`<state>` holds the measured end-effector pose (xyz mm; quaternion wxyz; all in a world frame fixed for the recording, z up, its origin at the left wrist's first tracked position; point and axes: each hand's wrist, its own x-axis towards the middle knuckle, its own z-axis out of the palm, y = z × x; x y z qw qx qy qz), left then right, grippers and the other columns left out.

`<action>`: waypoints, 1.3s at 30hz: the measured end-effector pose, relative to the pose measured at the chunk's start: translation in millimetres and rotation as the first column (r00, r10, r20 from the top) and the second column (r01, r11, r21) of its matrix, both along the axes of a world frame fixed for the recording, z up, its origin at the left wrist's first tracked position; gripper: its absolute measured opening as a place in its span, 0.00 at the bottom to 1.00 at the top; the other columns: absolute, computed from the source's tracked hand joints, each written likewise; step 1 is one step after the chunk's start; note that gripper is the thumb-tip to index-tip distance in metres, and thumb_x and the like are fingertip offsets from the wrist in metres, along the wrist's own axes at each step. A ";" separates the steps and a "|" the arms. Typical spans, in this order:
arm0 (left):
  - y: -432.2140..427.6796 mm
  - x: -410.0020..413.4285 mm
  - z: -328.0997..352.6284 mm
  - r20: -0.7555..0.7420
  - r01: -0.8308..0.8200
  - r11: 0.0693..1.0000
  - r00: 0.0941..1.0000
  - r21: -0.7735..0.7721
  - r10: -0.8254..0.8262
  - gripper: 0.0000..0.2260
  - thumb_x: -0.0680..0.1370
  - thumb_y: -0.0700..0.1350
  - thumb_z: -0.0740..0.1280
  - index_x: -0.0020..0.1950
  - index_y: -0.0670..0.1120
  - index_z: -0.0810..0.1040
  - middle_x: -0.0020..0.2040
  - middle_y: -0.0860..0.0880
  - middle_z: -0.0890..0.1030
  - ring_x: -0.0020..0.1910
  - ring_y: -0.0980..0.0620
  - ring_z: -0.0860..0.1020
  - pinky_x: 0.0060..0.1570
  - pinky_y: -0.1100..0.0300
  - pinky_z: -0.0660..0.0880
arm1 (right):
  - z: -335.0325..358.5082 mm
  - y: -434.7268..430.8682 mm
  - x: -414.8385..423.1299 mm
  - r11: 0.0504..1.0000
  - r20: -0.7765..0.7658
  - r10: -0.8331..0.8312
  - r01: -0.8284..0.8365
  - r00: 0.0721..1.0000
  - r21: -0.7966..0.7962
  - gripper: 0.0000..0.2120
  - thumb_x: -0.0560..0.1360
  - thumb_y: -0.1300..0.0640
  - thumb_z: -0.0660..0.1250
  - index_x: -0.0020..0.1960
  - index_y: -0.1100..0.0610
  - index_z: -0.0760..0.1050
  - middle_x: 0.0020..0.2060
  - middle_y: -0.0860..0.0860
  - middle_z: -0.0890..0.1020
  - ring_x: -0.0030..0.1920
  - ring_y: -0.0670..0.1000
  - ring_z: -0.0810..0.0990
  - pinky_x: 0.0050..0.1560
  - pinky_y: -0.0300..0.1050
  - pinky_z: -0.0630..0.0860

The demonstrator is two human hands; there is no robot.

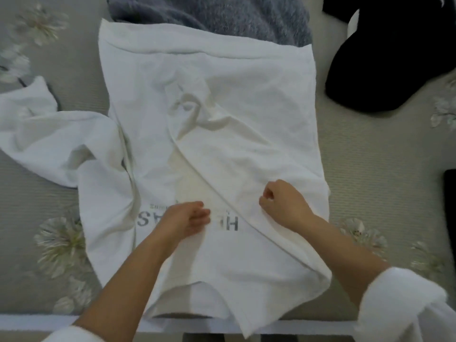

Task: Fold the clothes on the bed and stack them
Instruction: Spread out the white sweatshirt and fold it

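Grey-beige ribbed bedspread (370,174) covers whole surface, printed with pale flowers. Large flower print (61,245) near left; smaller flower print (39,23) at far left corner. White band (37,322) runs along near edge. Dark flat object (450,208) lies at right, cut off by frame edge, identity unclear.

Shirt (222,144) spread on bed (370,169), blanket (209,16) behind it, garment (49,137) at left, another garment (385,70) back right

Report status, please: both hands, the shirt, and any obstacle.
Left hand resting on white T-shirt. Right hand curled on its folded-in side, grip unclear. Other sleeve not yet folded. Grey fleece under far hem.
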<state>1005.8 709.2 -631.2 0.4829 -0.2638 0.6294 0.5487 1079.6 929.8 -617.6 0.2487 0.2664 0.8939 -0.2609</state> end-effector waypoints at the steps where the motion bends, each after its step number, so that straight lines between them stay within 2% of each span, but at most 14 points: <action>1: 1.4 -19.6 -1.1 -0.040 -0.100 0.995 0.994 -0.007 0.099 0.05 0.79 0.39 0.61 0.50 0.42 0.77 0.46 0.45 0.83 0.43 0.49 0.82 0.41 0.62 0.79 | -2.9 -4.3 6.1 1.000 0.031 0.018 -0.018 0.999 0.004 0.09 0.75 0.50 0.64 0.42 0.56 0.72 0.42 0.51 0.74 0.43 0.52 0.75 0.39 0.45 0.70; 6: 21.1 -108.6 -5.8 -0.211 -0.281 0.959 0.936 0.037 0.282 0.04 0.78 0.40 0.64 0.44 0.41 0.77 0.45 0.45 0.83 0.40 0.52 0.83 0.37 0.63 0.79 | -11.7 -25.1 24.4 0.977 0.162 0.194 -0.205 0.968 0.055 0.20 0.71 0.38 0.66 0.52 0.52 0.68 0.50 0.50 0.70 0.51 0.52 0.69 0.49 0.47 0.71; 11: 53.0 -171.7 -0.1 -0.236 -0.398 0.917 0.891 0.009 0.389 0.10 0.71 0.44 0.71 0.49 0.42 0.75 0.32 0.48 0.77 0.21 0.55 0.75 0.24 0.65 0.72 | -18.7 -33.7 21.7 0.959 0.224 0.214 -0.248 0.951 0.137 0.20 0.72 0.45 0.65 0.58 0.53 0.65 0.54 0.52 0.68 0.54 0.54 0.67 0.45 0.46 0.66; 14: 65.7 -198.6 4.7 -0.141 -0.307 0.947 0.938 0.089 0.317 0.16 0.73 0.50 0.71 0.57 0.44 0.78 0.48 0.46 0.83 0.41 0.50 0.82 0.40 0.57 0.79 | -19.4 -37.1 15.3 0.961 0.233 0.203 -0.240 0.951 0.139 0.12 0.75 0.48 0.61 0.54 0.54 0.68 0.49 0.52 0.68 0.54 0.54 0.69 0.45 0.45 0.63; 16: 68.8 -209.1 10.2 -0.117 -0.182 0.975 0.973 0.131 0.197 0.13 0.76 0.50 0.68 0.57 0.46 0.79 0.50 0.47 0.83 0.45 0.50 0.82 0.43 0.55 0.79 | -18.5 -33.3 10.5 0.974 0.256 0.178 -0.207 0.950 0.090 0.07 0.74 0.51 0.61 0.48 0.54 0.68 0.44 0.50 0.67 0.52 0.54 0.71 0.45 0.44 0.63; 19: 57.3 -225.7 12.8 -0.317 -0.229 0.949 0.903 0.215 0.290 0.09 0.77 0.46 0.69 0.57 0.48 0.78 0.50 0.50 0.82 0.46 0.53 0.82 0.43 0.56 0.81 | -14.3 -22.2 0.8 0.994 0.314 0.111 -0.105 0.943 -0.035 0.08 0.70 0.52 0.66 0.40 0.54 0.69 0.38 0.50 0.72 0.43 0.53 0.74 0.40 0.42 0.69; 24: 8.1 -230.7 -4.8 -0.519 -0.144 0.973 0.854 -0.180 0.030 0.01 0.77 0.43 0.66 0.46 0.46 0.76 0.47 0.47 0.80 0.51 0.48 0.80 0.44 0.55 0.79 | -7.5 -20.7 -12.8 0.987 0.395 0.135 -0.087 0.909 -0.136 0.07 0.68 0.53 0.69 0.36 0.52 0.72 0.34 0.47 0.75 0.37 0.50 0.75 0.33 0.39 0.68; 26: -1.3 -230.0 -15.5 -0.639 -0.074 0.913 0.737 -0.401 -0.221 0.08 0.77 0.41 0.64 0.56 0.44 0.76 0.52 0.43 0.78 0.58 0.43 0.76 0.56 0.52 0.76 | -1.5 -20.5 -22.3 0.979 0.390 0.148 -0.079 0.909 -0.188 0.07 0.70 0.51 0.69 0.36 0.52 0.74 0.34 0.46 0.77 0.37 0.48 0.76 0.35 0.40 0.70; 27: -1.6 -227.1 -18.0 -0.697 -0.039 0.858 0.602 -0.513 -0.389 0.15 0.77 0.42 0.63 0.65 0.44 0.72 0.60 0.42 0.76 0.63 0.42 0.73 0.62 0.54 0.70 | 1.8 -20.3 -29.2 0.978 0.347 0.134 -0.068 0.928 -0.198 0.08 0.71 0.49 0.68 0.37 0.52 0.76 0.34 0.46 0.78 0.37 0.48 0.76 0.36 0.41 0.71; 30: 8.9 -211.7 -19.0 -0.728 0.092 0.724 -0.032 -0.684 -0.685 0.25 0.80 0.45 0.61 0.76 0.44 0.59 0.75 0.39 0.59 0.74 0.40 0.58 0.70 0.52 0.55 | 6.2 -25.0 -59.5 0.997 0.033 0.024 -0.021 0.999 -0.076 0.08 0.75 0.46 0.64 0.46 0.49 0.77 0.42 0.44 0.78 0.45 0.48 0.77 0.42 0.41 0.71; 32: 14.1 -204.8 -28.2 -0.510 0.235 0.459 -0.255 -0.857 -0.822 0.25 0.81 0.50 0.56 0.78 0.48 0.55 0.79 0.44 0.50 0.77 0.43 0.48 0.72 0.45 0.50 | 3.0 -35.1 -82.2 0.999 -0.126 0.032 -0.034 0.991 -0.007 0.19 0.76 0.44 0.64 0.64 0.48 0.72 0.59 0.47 0.75 0.61 0.50 0.72 0.56 0.44 0.70; 34: 12.7 -203.0 -37.1 -0.262 0.327 0.176 -0.242 -0.928 -0.934 0.26 0.82 0.55 0.50 0.79 0.52 0.48 0.79 0.49 0.42 0.77 0.46 0.41 0.73 0.43 0.42 | -3.5 -49.9 -101.1 0.987 -0.051 0.160 -0.159 0.986 0.018 0.32 0.76 0.42 0.63 0.76 0.47 0.57 0.75 0.50 0.59 0.74 0.53 0.57 0.70 0.50 0.61; 35: 10.5 -201.8 -38.2 -0.220 0.350 0.138 -0.206 -0.926 -0.953 0.26 0.82 0.55 0.48 0.79 0.52 0.46 0.79 0.50 0.41 0.77 0.47 0.40 0.73 0.43 0.39 | -7.7 -59.0 -108.0 0.971 0.033 0.234 -0.235 0.972 0.034 0.35 0.76 0.42 0.63 0.77 0.47 0.50 0.78 0.51 0.51 0.77 0.54 0.50 0.72 0.53 0.57; 39: -18.1 -192.0 -15.6 -0.477 0.261 0.436 -0.119 -0.861 -0.871 0.24 0.82 0.52 0.52 0.78 0.51 0.54 0.79 0.48 0.49 0.77 0.48 0.43 0.73 0.46 0.38 | -17.9 -94.3 -117.9 0.951 0.123 0.272 -0.286 0.954 0.115 0.36 0.79 0.44 0.58 0.78 0.50 0.42 0.77 0.54 0.41 0.77 0.58 0.42 0.74 0.56 0.51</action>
